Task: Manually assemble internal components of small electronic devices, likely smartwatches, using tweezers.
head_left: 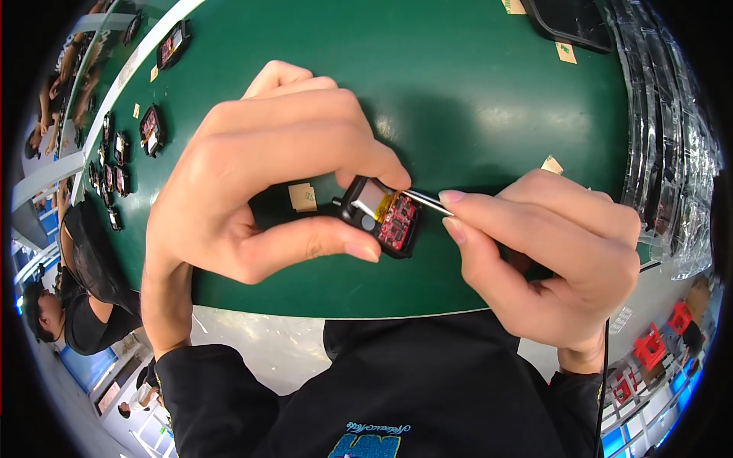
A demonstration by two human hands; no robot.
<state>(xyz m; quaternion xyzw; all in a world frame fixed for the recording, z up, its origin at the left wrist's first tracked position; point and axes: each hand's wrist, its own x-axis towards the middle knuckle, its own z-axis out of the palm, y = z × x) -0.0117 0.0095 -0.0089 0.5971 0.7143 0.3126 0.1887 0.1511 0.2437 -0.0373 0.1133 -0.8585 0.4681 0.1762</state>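
Observation:
Between the thumb and fingers of my left hand (pixel 282 168) is a small black device housing (pixel 391 221), held above the green table. Its inside faces up: a red circuit board, a silvery block and a strip of yellow tape show. My right hand (pixel 550 252) pinches slim metal tweezers (pixel 427 201) between thumb and fingertips. Their tips reach the upper edge of the housing, close to my left fingertip. Whether they grip anything there is too small to tell.
More opened black housings (pixel 152 130) lie on the green table (pixel 489 61) at the left. A black tray (pixel 573 23) sits at the far right, with clear plastic trays (pixel 664 137) along the right edge. Small tan paper pieces (pixel 303 197) are scattered about. A person (pixel 84 305) sits at the left.

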